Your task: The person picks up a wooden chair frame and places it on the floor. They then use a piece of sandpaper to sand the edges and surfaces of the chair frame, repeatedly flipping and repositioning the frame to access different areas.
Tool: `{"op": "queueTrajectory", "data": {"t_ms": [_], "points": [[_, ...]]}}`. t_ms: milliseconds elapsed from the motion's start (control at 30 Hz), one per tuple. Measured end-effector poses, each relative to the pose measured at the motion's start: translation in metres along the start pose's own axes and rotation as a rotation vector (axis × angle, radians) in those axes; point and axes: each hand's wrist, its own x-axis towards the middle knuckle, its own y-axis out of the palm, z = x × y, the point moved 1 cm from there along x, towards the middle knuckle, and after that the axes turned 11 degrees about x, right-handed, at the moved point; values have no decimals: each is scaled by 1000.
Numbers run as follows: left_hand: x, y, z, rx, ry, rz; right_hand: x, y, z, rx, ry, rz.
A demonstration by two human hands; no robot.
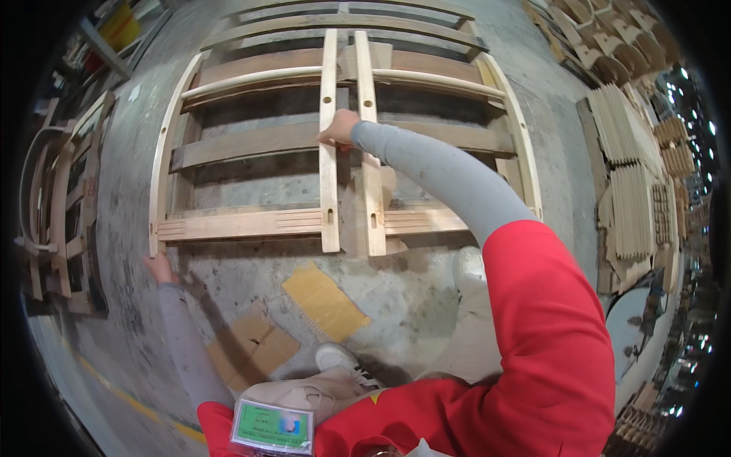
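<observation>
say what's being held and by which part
The left wooden frame: right hand grips its inner post around mid-length, left hand apparently its outer post's near end.

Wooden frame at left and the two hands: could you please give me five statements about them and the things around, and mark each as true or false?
1. The right hand is on the left frame. True.
2. A yellow sheet lies on the floor. True.
3. The left hand rests on the yellow sheet. False: it is at the left frame's lower left corner.
4. Darker boards show through the left frame. True.
5. Both forearms are bare. False: grey sleeves cover them.
</observation>
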Motion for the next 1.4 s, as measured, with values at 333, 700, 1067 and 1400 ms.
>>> {"op": "queueTrajectory", "data": {"t_ms": [333,700,1067,1400], "points": [[-48,20,-72,119,315,-92,-48,-109,-25,131,189,57],[-70,-20,-172,182,821,4,-56,-112,21,270,-115,-18],[-231,45,14,979,869,955,-97,26,55,-202,-299,634],[-271,97,18,1349,1583,884,-57,-29,15,88,-71,555]]}}
